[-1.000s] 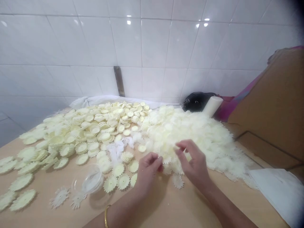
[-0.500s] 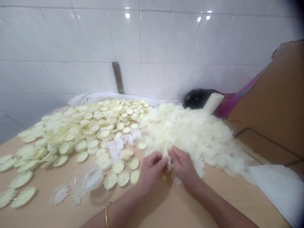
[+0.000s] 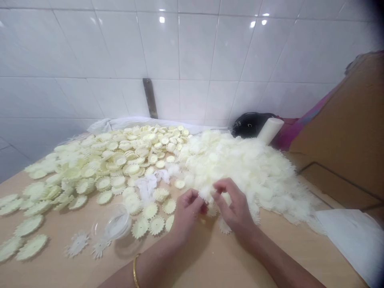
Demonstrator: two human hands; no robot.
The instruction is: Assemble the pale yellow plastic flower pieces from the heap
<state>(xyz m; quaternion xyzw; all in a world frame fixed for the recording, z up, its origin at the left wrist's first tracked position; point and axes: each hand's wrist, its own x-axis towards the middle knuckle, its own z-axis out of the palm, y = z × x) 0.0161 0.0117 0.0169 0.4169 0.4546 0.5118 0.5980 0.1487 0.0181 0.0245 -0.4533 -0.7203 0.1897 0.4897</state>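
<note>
A: What do we enter for the hands?

B: We list one left hand point(image 3: 186, 212), gold bangle point(image 3: 135, 271) at the wrist, its grip pinched on a white frilled piece point(image 3: 205, 193). We list one right hand point(image 3: 235, 205), thumb and forefinger curved toward each other beside the piece; whether its grip has hold of anything, we cannot tell.

A: Location of the piece?

B: Between the two hands, at the left fingertips, in front of the near edge of a white heap point(image 3: 234, 160) of thin frilled pieces. Its full outline we cannot make out.

A: Stock on the counter point(image 3: 195, 266)?

B: To the left, we count as one lot the pale yellow discs point(image 3: 104, 184), toothed at the rim, some piled, some lying singly. Between lot and heap, crumpled white scraps point(image 3: 146, 188). Nearer us, one clear plastic container point(image 3: 126, 228), with two flat white toothed pieces point(image 3: 78, 243) to its left, one just beside it.

A: Outer entries?

B: Behind the heap, one white roll point(image 3: 271, 130), tilted, next to a black glossy bundle point(image 3: 249, 125). At right, one large brown cardboard point(image 3: 345, 112) and, nearer us, a white sheet point(image 3: 349, 236). At the back, a white tiled wall point(image 3: 195, 48) with one dark upright strip point(image 3: 150, 98).
</note>
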